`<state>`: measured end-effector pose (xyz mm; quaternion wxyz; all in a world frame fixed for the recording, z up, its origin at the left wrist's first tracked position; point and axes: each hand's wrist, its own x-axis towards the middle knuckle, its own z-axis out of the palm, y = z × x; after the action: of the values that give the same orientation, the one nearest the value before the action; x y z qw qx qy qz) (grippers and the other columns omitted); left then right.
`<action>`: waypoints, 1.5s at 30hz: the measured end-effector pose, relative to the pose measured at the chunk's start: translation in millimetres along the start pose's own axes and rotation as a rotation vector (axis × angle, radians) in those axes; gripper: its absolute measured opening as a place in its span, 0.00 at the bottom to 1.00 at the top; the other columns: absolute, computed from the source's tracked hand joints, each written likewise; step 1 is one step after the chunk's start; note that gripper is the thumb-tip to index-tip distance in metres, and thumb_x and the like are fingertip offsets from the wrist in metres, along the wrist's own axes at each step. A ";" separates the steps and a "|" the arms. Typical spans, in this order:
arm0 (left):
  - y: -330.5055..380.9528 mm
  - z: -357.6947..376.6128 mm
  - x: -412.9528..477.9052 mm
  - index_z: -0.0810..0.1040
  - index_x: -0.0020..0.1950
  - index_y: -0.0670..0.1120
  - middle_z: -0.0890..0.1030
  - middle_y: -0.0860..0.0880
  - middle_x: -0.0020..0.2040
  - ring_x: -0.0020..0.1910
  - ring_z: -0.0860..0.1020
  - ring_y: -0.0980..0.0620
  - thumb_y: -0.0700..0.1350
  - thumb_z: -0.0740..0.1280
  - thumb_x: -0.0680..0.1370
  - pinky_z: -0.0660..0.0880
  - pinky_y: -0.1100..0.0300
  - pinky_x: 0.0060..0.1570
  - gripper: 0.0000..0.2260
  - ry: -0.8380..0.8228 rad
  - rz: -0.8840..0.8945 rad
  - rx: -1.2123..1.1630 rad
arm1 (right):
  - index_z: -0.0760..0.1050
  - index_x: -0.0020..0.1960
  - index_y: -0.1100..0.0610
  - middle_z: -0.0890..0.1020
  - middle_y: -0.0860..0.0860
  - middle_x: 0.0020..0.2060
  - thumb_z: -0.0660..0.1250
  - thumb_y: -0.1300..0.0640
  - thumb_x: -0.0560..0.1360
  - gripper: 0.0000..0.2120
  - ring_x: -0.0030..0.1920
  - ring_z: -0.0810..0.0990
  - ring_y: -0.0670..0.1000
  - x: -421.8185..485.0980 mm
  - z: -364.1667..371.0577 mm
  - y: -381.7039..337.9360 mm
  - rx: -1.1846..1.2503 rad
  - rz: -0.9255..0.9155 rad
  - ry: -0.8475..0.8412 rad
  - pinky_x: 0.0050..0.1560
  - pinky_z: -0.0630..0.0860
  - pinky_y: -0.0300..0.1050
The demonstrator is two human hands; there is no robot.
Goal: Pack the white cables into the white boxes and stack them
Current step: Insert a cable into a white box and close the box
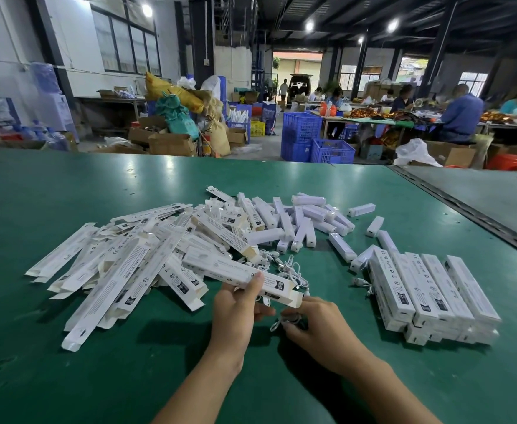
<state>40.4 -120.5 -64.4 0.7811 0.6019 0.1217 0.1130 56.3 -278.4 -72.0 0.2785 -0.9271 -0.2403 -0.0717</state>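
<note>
My left hand [238,304] grips a long white box [220,267] near its open right end, holding it slanted above the green table [67,185]. Just to the right, my right hand [315,322] pinches a coiled white cable [281,321] close below that open end. Loose white cables [284,269] lie tangled behind the box. A heap of flat, unfilled white boxes [122,264] spreads to the left. Closed white boxes [434,292] are stacked side by side in layers at the right.
Small white rectangular units [300,221] lie scattered across the middle of the table behind the cables. A seam and a second table surface [480,203] run along the right. Blue crates [312,142], cardboard boxes and seated workers fill the hall beyond.
</note>
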 end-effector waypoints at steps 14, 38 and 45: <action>3.6 2.8 -6.3 0.80 0.51 0.44 0.86 0.48 0.39 0.28 0.81 0.52 0.46 0.70 0.79 0.66 0.70 0.21 0.06 -0.006 0.024 -0.010 | 0.82 0.54 0.49 0.80 0.48 0.53 0.68 0.50 0.76 0.09 0.56 0.75 0.49 0.0 1.4 1.8 0.020 0.034 -0.024 0.58 0.70 0.44; -0.6 4.3 -5.7 0.82 0.53 0.43 0.87 0.47 0.41 0.27 0.80 0.50 0.48 0.67 0.80 0.75 0.64 0.29 0.09 -0.105 0.000 0.002 | 0.82 0.56 0.49 0.79 0.46 0.51 0.68 0.48 0.76 0.11 0.55 0.75 0.48 0.1 0.2 -1.5 0.031 0.067 -0.031 0.57 0.71 0.42; 0.6 4.7 -6.3 0.81 0.54 0.40 0.86 0.46 0.41 0.28 0.81 0.52 0.46 0.67 0.80 0.75 0.65 0.28 0.10 -0.093 0.016 -0.022 | 0.82 0.57 0.48 0.79 0.47 0.54 0.70 0.46 0.74 0.13 0.56 0.74 0.47 -1.3 -3.3 -1.3 0.033 0.061 -0.089 0.59 0.71 0.42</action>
<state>36.0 -126.7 -62.3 0.7914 0.5990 0.0794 0.0926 54.6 -279.8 -69.0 0.2847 -0.9317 -0.2250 -0.0177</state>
